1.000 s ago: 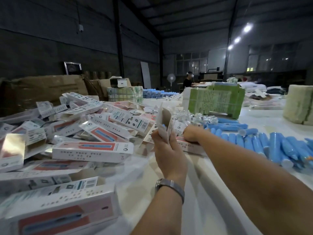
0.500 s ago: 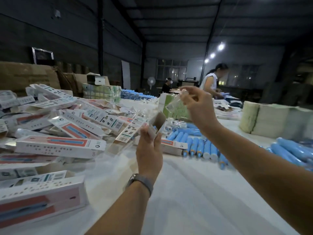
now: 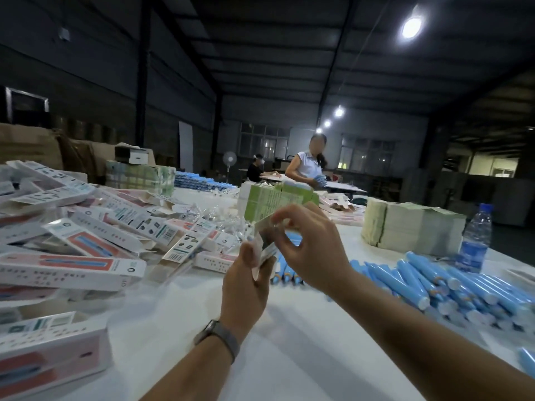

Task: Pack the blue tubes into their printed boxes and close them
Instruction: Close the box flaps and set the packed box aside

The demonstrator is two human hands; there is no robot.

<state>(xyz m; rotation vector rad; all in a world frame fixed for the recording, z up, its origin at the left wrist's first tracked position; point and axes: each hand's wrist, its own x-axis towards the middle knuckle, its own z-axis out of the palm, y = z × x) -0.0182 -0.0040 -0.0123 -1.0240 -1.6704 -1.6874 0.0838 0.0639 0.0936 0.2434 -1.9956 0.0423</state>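
The left hand (image 3: 246, 287) grips a thin white printed cardboard box (image 3: 265, 241) upright above the white bench (image 3: 304, 342), while the right hand (image 3: 312, 250) pinches its top flap. The box looks light and easily crushed, so it is best held by its edges; the smooth blue plastic tubes (image 3: 417, 282) lie heaped on the bench just beyond.

Dim warehouse hall, glaring ceiling lamps (image 3: 411, 26) overhead at right, white table (image 3: 304, 342) softly lit below them, wide-angle bending at edges, motion-blurred right hand (image 3: 315, 250), hazy background

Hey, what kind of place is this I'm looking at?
Likely a warehouse packing line: heaps of printed boxes, loose blue tubes across the table, and another worker at a bench behind.
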